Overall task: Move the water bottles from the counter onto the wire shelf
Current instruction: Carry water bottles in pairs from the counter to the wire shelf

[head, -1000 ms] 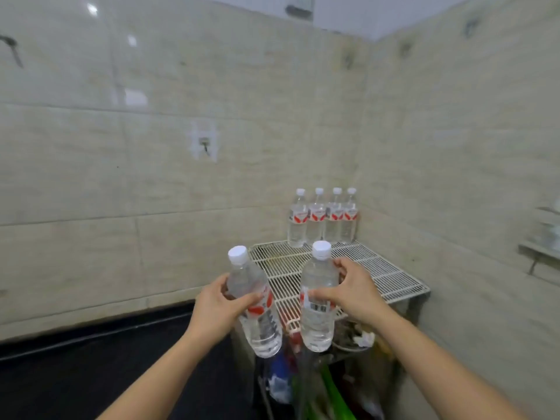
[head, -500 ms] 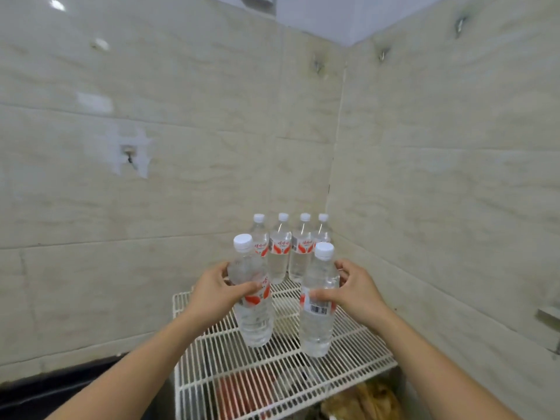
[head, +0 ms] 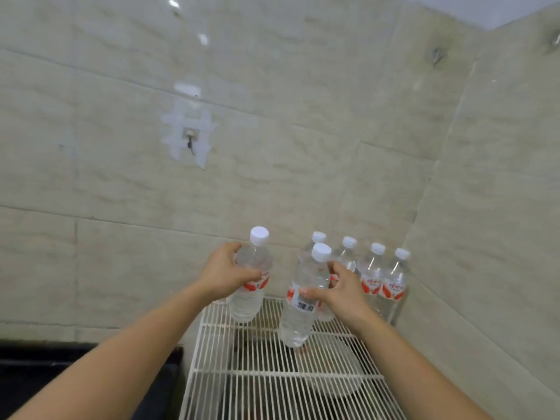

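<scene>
My left hand (head: 225,275) grips a clear water bottle (head: 248,301) with a white cap and red label, held upright over the back left part of the white wire shelf (head: 272,380). My right hand (head: 339,291) grips a second water bottle (head: 298,316), slightly tilted, its base just above or touching the shelf wires. Behind my right hand, several identical bottles (head: 383,286) stand in a row on the shelf against the corner of the walls.
Beige tiled walls meet in a corner at the right. A small hook with white patching (head: 190,137) sits on the back wall. A black counter (head: 75,368) lies left of the shelf. Dark shapes show below the shelf wires.
Both hands have carried their bottles forward over the shelf, closer to the standing row. The view has swung left, so the shelf and corner now sit further right.
</scene>
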A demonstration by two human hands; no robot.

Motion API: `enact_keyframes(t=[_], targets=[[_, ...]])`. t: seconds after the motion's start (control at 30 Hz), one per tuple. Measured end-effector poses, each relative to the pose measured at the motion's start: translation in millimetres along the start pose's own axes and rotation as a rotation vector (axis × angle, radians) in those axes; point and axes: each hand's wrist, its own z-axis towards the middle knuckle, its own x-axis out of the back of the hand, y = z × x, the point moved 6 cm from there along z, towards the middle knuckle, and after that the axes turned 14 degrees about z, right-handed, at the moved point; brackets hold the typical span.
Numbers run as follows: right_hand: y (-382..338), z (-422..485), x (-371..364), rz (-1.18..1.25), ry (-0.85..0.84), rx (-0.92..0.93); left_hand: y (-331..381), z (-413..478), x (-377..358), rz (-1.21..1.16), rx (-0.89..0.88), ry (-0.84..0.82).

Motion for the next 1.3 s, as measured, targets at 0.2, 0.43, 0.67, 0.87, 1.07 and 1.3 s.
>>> enact_keyframes(t=[0.2,0.43,0.67,0.87,1.07,1.3], targets=[[2,48,-41,-0.022,-0.046,0.03,-20,32,-3,-0.063,-0.004,-0.008],[20,81,-60,-0.015,-0.045,-0.037,-39,47,-17,-0.156,-0.007,-0.046],[21,98,-66,-0.017,-0.025,-0.085,-50,59,-22,-0.259,0.033,-0.065],[14,104,-66,0.0,0.055,-0.063,-45,63,-27,-0.284,0.042,-0.178],[-8,104,-66,-0.11,0.203,0.141,-52,66,-32,-0.342,0.07,-0.171],[-32,115,-64,-0.368,0.235,0.215,-58,71,-38,-0.418,0.077,-0.162]])
